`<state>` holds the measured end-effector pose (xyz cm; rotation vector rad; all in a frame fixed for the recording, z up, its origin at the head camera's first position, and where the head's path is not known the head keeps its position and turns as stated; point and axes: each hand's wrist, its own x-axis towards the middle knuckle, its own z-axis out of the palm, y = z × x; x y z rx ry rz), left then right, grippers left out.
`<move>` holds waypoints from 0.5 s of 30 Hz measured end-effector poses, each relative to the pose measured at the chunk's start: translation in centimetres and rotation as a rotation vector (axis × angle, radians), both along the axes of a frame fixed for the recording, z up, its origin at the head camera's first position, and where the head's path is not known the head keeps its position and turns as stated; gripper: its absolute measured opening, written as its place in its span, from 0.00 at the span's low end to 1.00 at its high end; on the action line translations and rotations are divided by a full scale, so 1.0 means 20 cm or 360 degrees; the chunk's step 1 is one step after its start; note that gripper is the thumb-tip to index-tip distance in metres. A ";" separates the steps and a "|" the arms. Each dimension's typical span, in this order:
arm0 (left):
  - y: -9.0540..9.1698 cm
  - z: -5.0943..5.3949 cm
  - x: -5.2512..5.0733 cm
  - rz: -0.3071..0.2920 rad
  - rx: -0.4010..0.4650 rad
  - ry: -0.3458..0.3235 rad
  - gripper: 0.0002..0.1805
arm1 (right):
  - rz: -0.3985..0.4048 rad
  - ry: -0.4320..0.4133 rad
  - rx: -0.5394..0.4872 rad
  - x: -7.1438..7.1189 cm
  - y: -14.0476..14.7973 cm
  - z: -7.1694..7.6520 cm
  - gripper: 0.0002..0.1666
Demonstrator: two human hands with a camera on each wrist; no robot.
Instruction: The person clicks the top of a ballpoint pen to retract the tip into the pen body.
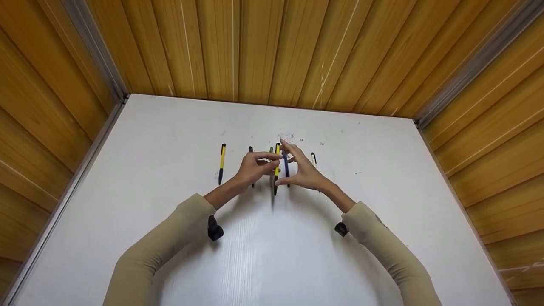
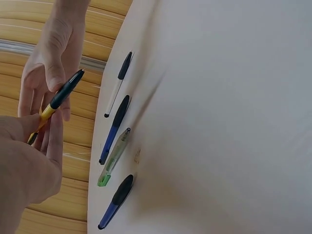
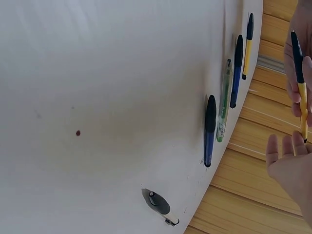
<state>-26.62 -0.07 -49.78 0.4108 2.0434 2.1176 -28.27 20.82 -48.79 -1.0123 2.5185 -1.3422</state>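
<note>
My left hand (image 1: 251, 170) pinches a yellow pen with a black grip (image 1: 276, 173) between thumb and fingers, and holds it raised above the table. Across from it, my right hand (image 1: 307, 173) spreads its fingers around the pen, the thumb by the black grip and the fingers by the other end. Whether the right thumb touches the grip I cannot tell. Below the hands lie a clear green pen (image 3: 224, 100), a blue pen with a black grip (image 3: 209, 131) and another blue pen (image 3: 237, 73), partly covered in the head view.
A second yellow pen (image 1: 222, 163) lies to the left on the white table (image 1: 272, 255). A white pen with a dark grip (image 2: 117, 87) lies to the right of the row. Wood-look panels (image 1: 255, 51) stand along the table's back and sides.
</note>
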 end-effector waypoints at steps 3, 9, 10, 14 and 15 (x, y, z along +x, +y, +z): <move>0.00 0.00 0.00 -0.0027 -0.0013 0.0031 0.16 | 0.0007 0.0000 -0.0001 0.00 0.00 0.00 0.72; 0.00 -0.01 0.00 -0.0066 -0.0086 0.0047 0.21 | -0.0005 0.0033 0.0071 0.00 -0.01 -0.01 0.77; 0.00 -0.01 0.00 -0.0065 -0.0096 0.0048 0.22 | -0.0010 0.0046 0.0086 0.00 -0.01 -0.01 0.77; 0.00 -0.01 0.00 -0.0058 -0.0088 0.0050 0.20 | -0.0025 0.0089 0.0127 -0.01 -0.02 -0.02 0.77; 0.00 -0.01 0.00 -0.0052 -0.0083 0.0045 0.20 | -0.0026 0.0094 0.0130 -0.01 -0.02 -0.02 0.77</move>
